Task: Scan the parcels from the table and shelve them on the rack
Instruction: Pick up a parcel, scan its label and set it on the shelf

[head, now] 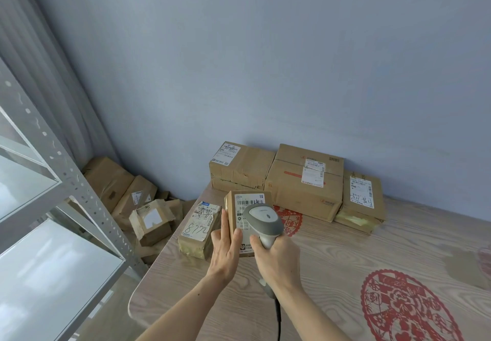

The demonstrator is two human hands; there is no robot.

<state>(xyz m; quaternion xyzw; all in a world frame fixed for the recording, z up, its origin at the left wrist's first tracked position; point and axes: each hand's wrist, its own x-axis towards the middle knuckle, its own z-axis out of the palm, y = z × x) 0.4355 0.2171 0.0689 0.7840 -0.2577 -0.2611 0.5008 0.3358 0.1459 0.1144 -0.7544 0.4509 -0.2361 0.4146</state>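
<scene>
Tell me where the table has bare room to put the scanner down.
Bare tabletop lies right of the right hand, between the back-row boxes and the big red paper cutout. The left corner is crowded: two parcels and both hands.

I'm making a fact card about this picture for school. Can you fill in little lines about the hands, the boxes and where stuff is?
left hand: holds small parcel by its side
right hand: grips scanner, aimed at the parcel's label
parcels on table: five counted, three against the wall
rack: to the left, shelves in view hold nothing
floor pile: more boxes beside the rack
</scene>
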